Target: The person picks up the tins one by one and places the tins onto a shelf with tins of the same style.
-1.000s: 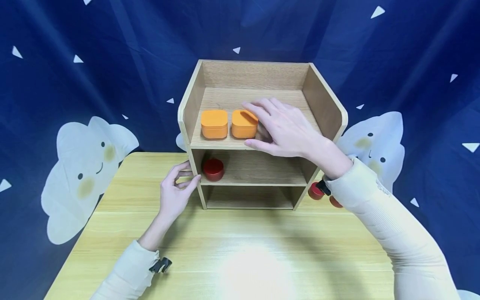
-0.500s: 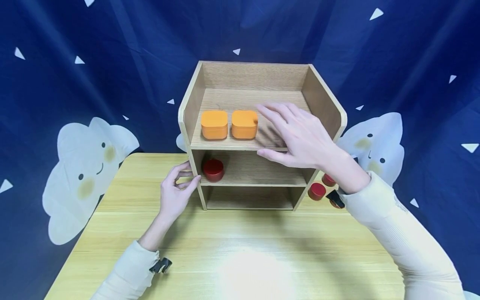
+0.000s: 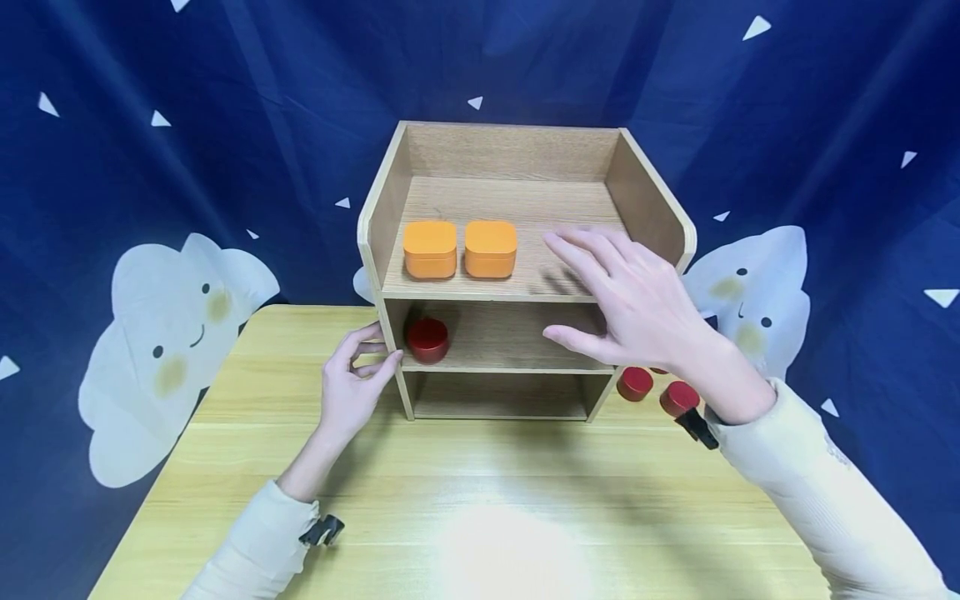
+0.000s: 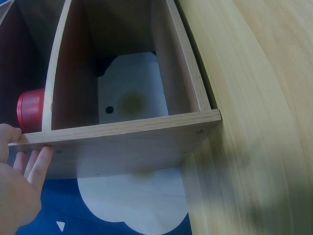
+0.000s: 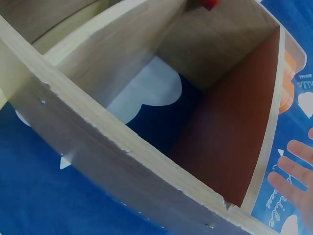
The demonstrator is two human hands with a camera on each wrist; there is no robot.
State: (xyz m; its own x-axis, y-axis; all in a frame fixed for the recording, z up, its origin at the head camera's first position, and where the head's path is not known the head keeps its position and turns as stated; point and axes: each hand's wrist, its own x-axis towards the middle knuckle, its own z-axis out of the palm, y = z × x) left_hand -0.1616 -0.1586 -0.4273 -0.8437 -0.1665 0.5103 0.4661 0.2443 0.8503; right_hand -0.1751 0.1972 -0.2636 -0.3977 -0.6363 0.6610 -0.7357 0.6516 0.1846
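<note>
My left hand (image 3: 352, 379) pinches the wooden shelf (image 3: 502, 369) left of centre; my right hand (image 3: 637, 304), fingers loosely extended and released, hovers right of two orange boxes (image 3: 491, 250) mid-frame.

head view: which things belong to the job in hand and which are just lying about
Likely the job:
wooden shelf, gripped by the left hand
two orange boxes on its top tier
red container on its middle tier
probably the similar red containers outside it, at right

Likely just there:
light wooden table
blue cloud-print backdrop
</note>
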